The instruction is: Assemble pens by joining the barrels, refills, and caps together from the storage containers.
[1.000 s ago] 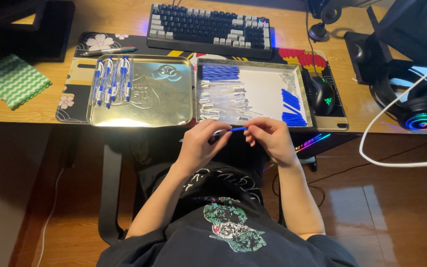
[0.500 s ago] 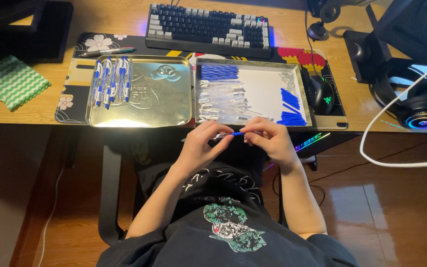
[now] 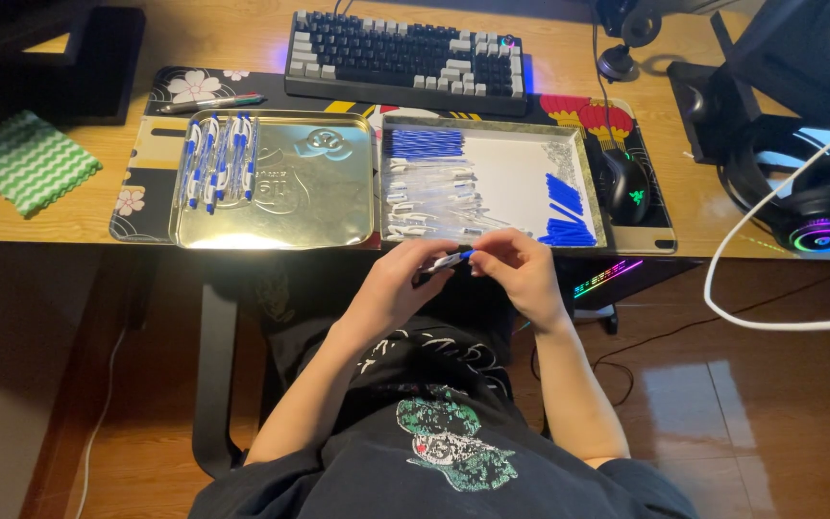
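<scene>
Beyond my hands the wooden desk (image 3: 242,38) carries a patterned desk mat (image 3: 141,207) under a gold metal tray (image 3: 324,207), a white tray (image 3: 521,168) and a keyboard (image 3: 405,56), with a green cloth (image 3: 31,161) far left, a headset (image 3: 823,216) far right.

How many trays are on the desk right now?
2. The gold metal tray sits left, holding finished pens; the white tray sits right beside it, holding pen parts.
</scene>
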